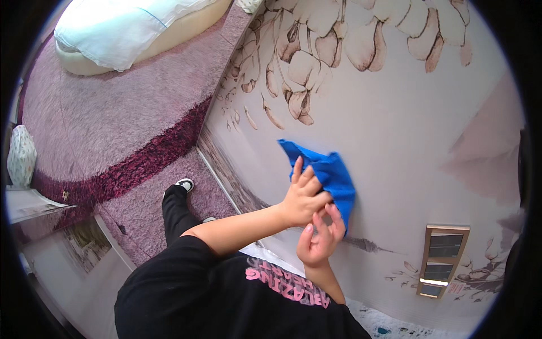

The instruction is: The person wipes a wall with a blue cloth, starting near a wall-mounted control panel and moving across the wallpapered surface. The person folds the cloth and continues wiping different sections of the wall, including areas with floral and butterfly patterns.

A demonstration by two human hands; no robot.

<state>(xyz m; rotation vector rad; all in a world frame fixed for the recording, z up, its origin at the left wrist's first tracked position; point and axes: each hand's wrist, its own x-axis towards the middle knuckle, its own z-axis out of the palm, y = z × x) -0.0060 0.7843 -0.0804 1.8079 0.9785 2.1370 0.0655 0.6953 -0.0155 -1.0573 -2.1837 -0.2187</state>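
Observation:
A blue cloth [338, 178] lies crumpled against a pale wall [381, 127] printed with large flowers. My left hand [305, 197], its back to the camera, holds the cloth on the wall, with the fingers spread over its lower left part. Just below and to the right is my right hand [322, 239], palm partly turned up and fingers loosely bent. Nothing shows in it; its fingertips are close to my left hand and the cloth's lower edge. Whether they touch is unclear.
A gold-framed switch panel [443, 260] is on the wall at the lower right. Pink and dark red carpet [139, 161] covers the floor at left. A cream padded piece of furniture [186, 36] with a white cover stands at the upper left; a patterned bag [22, 156] is at the far left.

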